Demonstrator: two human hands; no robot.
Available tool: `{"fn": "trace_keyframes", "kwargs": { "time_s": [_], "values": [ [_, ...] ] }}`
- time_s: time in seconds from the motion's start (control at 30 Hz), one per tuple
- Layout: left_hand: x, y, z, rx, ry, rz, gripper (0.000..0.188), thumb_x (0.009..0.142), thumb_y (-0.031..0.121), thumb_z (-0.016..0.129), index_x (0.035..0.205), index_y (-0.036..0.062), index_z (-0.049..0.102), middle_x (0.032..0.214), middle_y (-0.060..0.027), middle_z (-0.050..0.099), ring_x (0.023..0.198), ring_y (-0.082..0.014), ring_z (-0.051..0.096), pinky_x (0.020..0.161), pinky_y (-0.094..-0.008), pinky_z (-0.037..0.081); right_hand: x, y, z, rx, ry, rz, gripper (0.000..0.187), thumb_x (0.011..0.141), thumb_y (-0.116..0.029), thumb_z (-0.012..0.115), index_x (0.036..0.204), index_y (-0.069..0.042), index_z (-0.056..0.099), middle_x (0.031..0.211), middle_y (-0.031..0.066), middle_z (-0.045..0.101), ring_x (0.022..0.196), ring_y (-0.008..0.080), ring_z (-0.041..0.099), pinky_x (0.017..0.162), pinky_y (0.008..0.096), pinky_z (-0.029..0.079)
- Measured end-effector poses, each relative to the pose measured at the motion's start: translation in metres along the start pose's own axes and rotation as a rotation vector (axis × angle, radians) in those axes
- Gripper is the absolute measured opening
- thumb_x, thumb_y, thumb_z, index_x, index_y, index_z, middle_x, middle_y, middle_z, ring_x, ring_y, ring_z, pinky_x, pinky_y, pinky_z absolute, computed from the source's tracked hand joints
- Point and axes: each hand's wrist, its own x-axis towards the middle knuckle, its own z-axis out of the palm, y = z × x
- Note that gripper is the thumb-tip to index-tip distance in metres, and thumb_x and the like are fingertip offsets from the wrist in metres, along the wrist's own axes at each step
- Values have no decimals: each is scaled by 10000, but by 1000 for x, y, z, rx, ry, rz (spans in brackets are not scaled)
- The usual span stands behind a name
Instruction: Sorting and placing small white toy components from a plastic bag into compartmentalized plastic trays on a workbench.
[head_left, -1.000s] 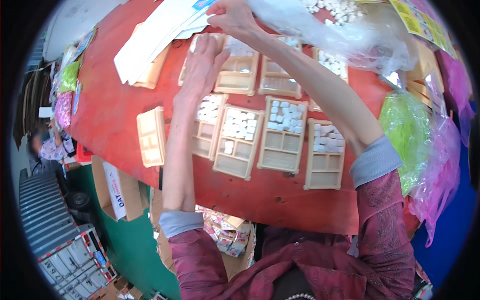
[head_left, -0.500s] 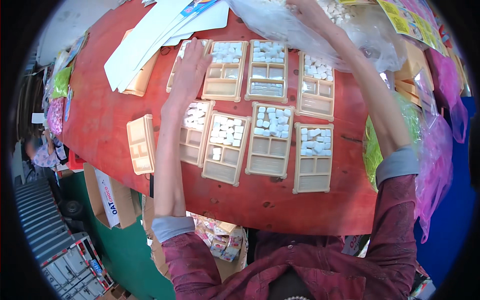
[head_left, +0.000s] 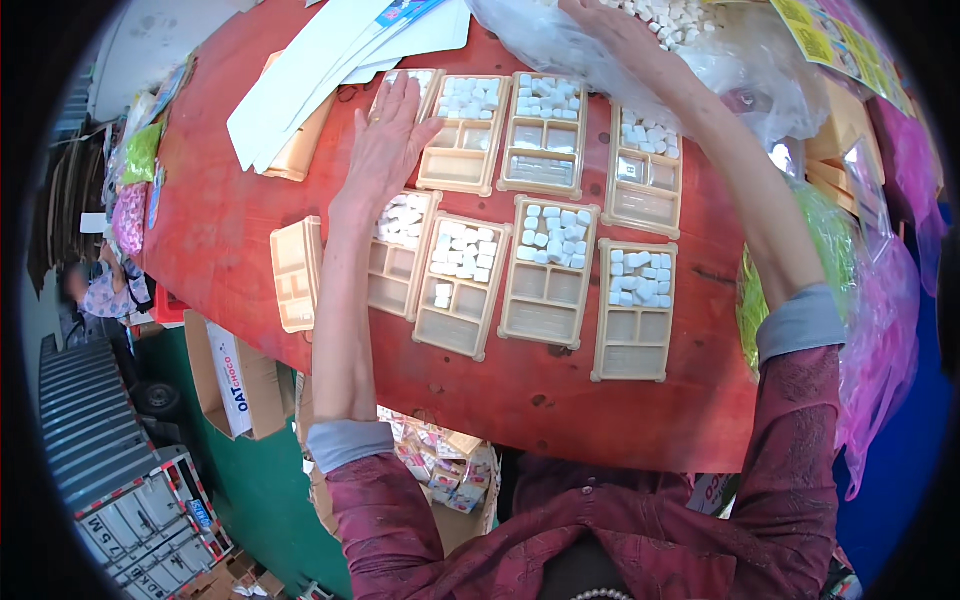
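Eight trays (head_left: 540, 318) w/ white pcs (head_left: 645, 290), under/beside L hand (head_left: 385, 150), fingers extended, released; R hand (head_left: 600, 22) by bag (head_left: 540, 48), grip can't tell. Step: prob. portioning; next calls for gathering pcs.

Workshop, red worktable (head_left: 680, 410) with two rows of compartment trays (head_left: 540, 318), cardboard carton (head_left: 268, 405), truck (head_left: 120, 520) nearby

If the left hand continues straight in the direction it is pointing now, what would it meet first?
Probably the far rim of the beige tray beneath the left hand, then the white sheets; its height is unclear.
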Motion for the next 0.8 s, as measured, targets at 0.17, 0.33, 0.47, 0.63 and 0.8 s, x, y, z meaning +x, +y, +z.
{"fn": "trace_keyframes", "kwargs": {
  "time_s": [0.17, 0.33, 0.47, 0.63, 0.8],
  "values": [
    [-1, 20, -5, 4, 25, 77, 693, 957, 500, 378, 1468, 58, 225, 1537, -129, 190, 1429, -283, 141, 1143, -503, 104, 14, -24, -11, -73, -45, 130, 346, 922, -142, 369, 1254, -118, 462, 1131, 176, 553, 983, 329, 591, 790, 454, 473],
    [-2, 55, -2, -3, -78, 223, 683, 957, 468, 401, 1463, 47, 219, 1530, -139, 199, 1420, -291, 164, 1143, -502, 135, 12, -25, -16, -75, 48, 193, 173, 913, -167, 396, 1041, -129, 505, 919, 132, 568, 824, 321, 630, 663, 468, 483],
    [-5, 56, -2, -37, -78, 178, 664, 962, 456, 393, 1462, 54, 220, 1528, -141, 204, 1420, -287, 160, 1140, -510, 139, 18, -33, -18, 91, 119, 137, 166, 908, -157, 392, 1006, -113, 518, 921, 146, 577, 823, 322, 635, 673, 461, 487],
    [0, 63, -2, -68, -10, 196, 664, 965, 473, 367, 1463, 59, 223, 1531, -129, 201, 1422, -283, 155, 1146, -498, 120, 24, -15, -3, -139, -124, 330, 175, 909, -168, 384, 981, -101, 528, 928, 161, 586, 823, 324, 636, 682, 457, 487],
    [1, 69, 10, 88, -45, 305, 677, 959, 478, 380, 1464, 55, 225, 1534, -116, 200, 1422, -275, 162, 1146, -482, 131, 16, -3, 9, 59, 128, 192, 207, 903, -210, 386, 954, -118, 564, 934, 137, 606, 852, 302, 628, 682, 461, 492]
  ]
}}
